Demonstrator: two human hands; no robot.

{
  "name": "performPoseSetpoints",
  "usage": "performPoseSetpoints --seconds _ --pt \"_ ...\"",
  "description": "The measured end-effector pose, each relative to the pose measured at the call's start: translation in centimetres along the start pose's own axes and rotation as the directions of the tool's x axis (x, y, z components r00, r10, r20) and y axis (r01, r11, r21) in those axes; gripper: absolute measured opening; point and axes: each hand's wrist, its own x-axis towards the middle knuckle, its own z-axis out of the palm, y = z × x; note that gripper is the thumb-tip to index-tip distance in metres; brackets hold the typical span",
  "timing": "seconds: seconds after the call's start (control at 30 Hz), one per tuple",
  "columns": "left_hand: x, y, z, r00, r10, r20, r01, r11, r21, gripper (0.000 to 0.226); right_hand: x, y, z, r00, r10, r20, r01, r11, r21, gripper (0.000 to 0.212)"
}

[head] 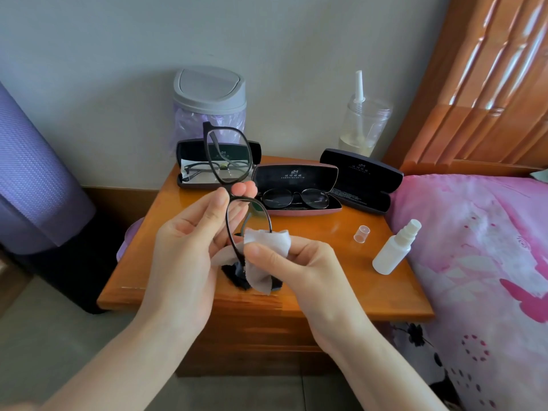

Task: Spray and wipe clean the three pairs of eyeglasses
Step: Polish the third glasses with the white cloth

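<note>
Above the nightstand, your left hand pinches the black eyeglasses at the bridge, long axis upright. Your right hand, nearer the nightstand's front edge, pinches the white cloth around the lower lens; the upper lens stands bare.

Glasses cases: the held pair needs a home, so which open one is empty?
The black case farthest right: its tray is bare, while the left case and middle case each hold a pair.
</note>
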Motion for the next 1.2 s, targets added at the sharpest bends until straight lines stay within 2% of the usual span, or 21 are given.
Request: performPoseSetpoints --seconds 0.13,0.23,0.43,0.73,0.9,1.07,1.2 --pt "-0.3 -0.4 0.0 0.999 -0.026 -0.044 0.029 0.996 0.087 0.023 0.1 0.4 0.1 1.000 0.012 -0.020 -0.013 0.998 -0.061 0.011" --pt "-0.5 -0.7 0.2 1.000 0.003 0.018 -0.006 0.983 0.184 0.027 0.1 0.5 0.0 0.998 0.010 -0.066 -0.015 0.997 -0.072 0.016" --pt "-1.0 -0.7 0.7 0.984 0.049 0.172 -0.101 0.946 0.307 0.025 0.2 -0.4 -0.8 0.997 -0.017 -0.081 0.018 1.000 0.018 0.013" --pt "-1.1 -0.6 0.7 0.985 0.040 0.170 -0.087 0.955 0.283 0.025 0.3 -0.3 -1.2 0.994 0.007 -0.111 0.005 0.995 0.103 0.029" --pt "-0.7 -0.4 0.2 0.997 0.035 0.070 -0.051 0.969 0.240 0.027 0.4 -0.2 -1.6 0.995 -0.009 -0.101 0.012 1.000 0.022 0.034" --pt "-0.6 -0.1 0.4 0.998 0.043 0.042 -0.050 0.983 0.175 0.025 0.4 -0.2 -1.8 1.000 0.010 -0.021 -0.010 1.000 -0.001 0.018" --pt "-0.3 0.0 0.2 0.998 0.051 0.023 -0.054 0.982 0.179 0.024 0.3 -0.3 -1.9 1.000 0.002 0.028 0.001 0.993 -0.117 0.006"
